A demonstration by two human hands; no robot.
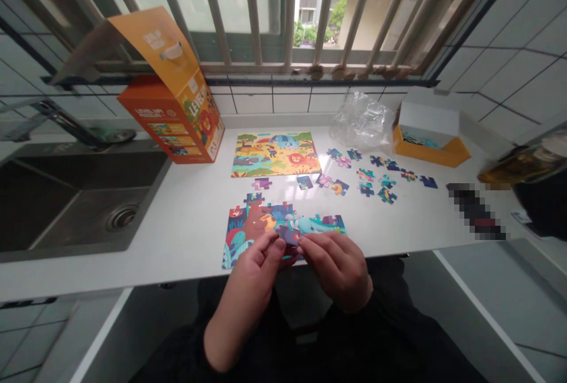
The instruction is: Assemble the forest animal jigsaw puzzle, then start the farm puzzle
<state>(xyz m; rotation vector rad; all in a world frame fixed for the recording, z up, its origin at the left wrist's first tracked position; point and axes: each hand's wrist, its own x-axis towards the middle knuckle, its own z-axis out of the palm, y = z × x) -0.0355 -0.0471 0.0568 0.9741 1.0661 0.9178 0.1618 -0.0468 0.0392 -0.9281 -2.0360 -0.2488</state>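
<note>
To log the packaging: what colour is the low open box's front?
The low open box has an orange front; head view.

Daylight enters through the window (233, 2), which has bars (252, 10); white-tiled walls (529, 7) stand behind and beside the counter (186, 211).

Kitchen: metal sink (88, 171) with drain (122, 217) set into tabletop (183, 211) near left end; faucet (73, 125) at back edge; white wall tiles (509, 19) around.
</note>
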